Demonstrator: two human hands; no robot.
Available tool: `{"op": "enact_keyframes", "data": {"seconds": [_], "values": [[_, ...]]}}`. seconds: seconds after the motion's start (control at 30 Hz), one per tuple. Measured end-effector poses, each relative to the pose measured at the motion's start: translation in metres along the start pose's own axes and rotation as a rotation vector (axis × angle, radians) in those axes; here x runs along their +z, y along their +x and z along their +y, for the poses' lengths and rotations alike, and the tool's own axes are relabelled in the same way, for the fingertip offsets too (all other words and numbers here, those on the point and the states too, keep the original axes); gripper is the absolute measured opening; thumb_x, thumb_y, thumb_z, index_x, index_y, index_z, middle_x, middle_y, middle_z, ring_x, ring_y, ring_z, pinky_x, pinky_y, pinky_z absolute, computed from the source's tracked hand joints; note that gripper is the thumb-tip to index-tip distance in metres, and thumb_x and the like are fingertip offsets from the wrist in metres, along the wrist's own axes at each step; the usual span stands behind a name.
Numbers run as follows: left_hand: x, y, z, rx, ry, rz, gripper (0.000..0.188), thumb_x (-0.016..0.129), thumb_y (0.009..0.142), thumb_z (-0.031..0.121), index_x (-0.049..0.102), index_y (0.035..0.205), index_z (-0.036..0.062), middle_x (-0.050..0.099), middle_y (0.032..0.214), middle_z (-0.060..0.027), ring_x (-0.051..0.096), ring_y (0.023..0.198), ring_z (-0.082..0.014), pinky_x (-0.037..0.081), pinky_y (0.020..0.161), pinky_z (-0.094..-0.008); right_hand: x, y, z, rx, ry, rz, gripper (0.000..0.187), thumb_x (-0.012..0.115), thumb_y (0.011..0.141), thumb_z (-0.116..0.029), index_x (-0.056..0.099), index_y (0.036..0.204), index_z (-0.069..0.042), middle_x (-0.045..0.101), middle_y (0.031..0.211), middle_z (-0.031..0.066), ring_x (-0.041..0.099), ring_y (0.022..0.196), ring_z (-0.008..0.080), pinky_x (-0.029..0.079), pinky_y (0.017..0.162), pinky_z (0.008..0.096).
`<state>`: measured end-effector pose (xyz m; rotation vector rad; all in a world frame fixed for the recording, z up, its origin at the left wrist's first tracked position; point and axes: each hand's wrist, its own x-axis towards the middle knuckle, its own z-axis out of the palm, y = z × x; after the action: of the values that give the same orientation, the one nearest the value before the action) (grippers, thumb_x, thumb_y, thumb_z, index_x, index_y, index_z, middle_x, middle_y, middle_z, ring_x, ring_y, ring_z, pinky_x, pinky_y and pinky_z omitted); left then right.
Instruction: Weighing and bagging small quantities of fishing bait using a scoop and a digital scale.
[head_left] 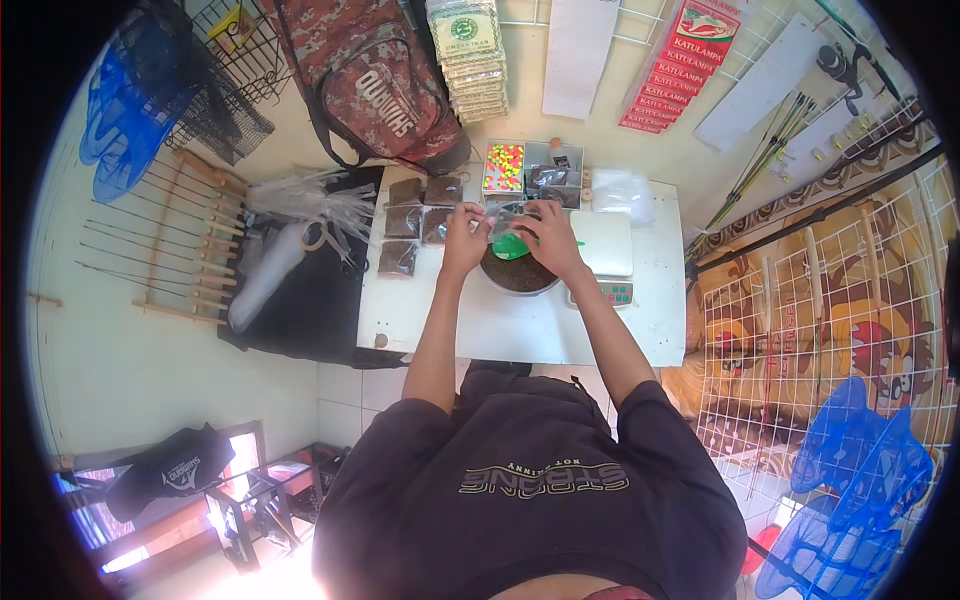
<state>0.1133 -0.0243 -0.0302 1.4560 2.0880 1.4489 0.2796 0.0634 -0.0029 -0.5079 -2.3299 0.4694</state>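
Over a round bowl (522, 290) of dark brown grainy stuff, a small clear plastic bag (503, 216) is stretched between my two hands. My left hand (464, 240) pinches the bag's left side. On its other side, my right hand (553, 240) has its fingers closed on the plastic. Just below the bag a green scoop (509, 247) rests in the bowl, partly hidden by my right fingers. Several flat clear packets (402, 221) with brown filling lie left of my left hand. Close to my right forearm stands a white digital scale (606, 250).
The white table (440, 330) carries a tray of bright pellets (503, 167), a grey divided box (567, 157) and a stack of clear bags (622, 194) at the back. A patterned backpack (375, 95) hangs behind. Wire racks with blue nets (865, 450) stand right.
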Motion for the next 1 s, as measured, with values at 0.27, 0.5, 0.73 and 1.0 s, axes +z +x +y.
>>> {"op": "enact_keyframes", "data": {"seconds": [0.27,0.5,0.73,1.0], "values": [[-0.034,0.023,0.008,-0.148,-0.429,0.094,0.031,0.063,0.085,0.012,0.045,0.108,0.0044,0.057,0.089,-0.0036,0.053,0.078,-0.0074,0.041,0.069,-0.0221,0.007,0.029,-0.019,0.057,0.016,0.106,0.006,0.063,0.076,-0.012,0.059,0.08,-0.009,0.057,0.089,0.0047,0.051,0.094,0.0256,0.041,0.078,0.0381],[-0.044,0.021,0.009,-0.015,-0.265,0.078,0.058,0.073,0.076,0.027,0.045,0.121,0.0029,0.063,0.094,-0.0075,0.057,0.081,-0.0123,0.045,0.07,-0.0248,0.002,0.069,-0.041,0.016,-0.003,0.153,0.005,0.062,0.077,-0.01,0.058,0.08,-0.009,0.058,0.082,0.0061,0.054,0.085,0.0266,0.04,0.072,0.0383],[-0.053,0.046,-0.01,-0.087,-0.015,0.065,0.019,0.068,0.079,0.017,0.066,0.092,0.0025,0.066,0.084,-0.0081,0.058,0.079,-0.0103,0.046,0.069,-0.0249,-0.013,0.095,-0.058,-0.008,-0.024,0.159,0.01,0.062,0.078,-0.01,0.058,0.087,-0.007,0.058,0.09,0.0094,0.054,0.089,0.0287,0.041,0.078,0.0373],[-0.05,0.067,0.021,-0.057,-0.344,-0.163,0.015,0.065,0.082,0.015,0.068,0.085,0.0006,0.063,0.082,-0.0017,0.051,0.071,-0.0042,0.038,0.06,-0.0217,-0.012,0.078,-0.023,0.335,0.274,0.093,0.034,0.071,0.074,-0.019,0.062,0.103,-0.003,0.061,0.099,0.0164,0.057,0.093,0.0312,0.043,0.085,0.0377]]}}
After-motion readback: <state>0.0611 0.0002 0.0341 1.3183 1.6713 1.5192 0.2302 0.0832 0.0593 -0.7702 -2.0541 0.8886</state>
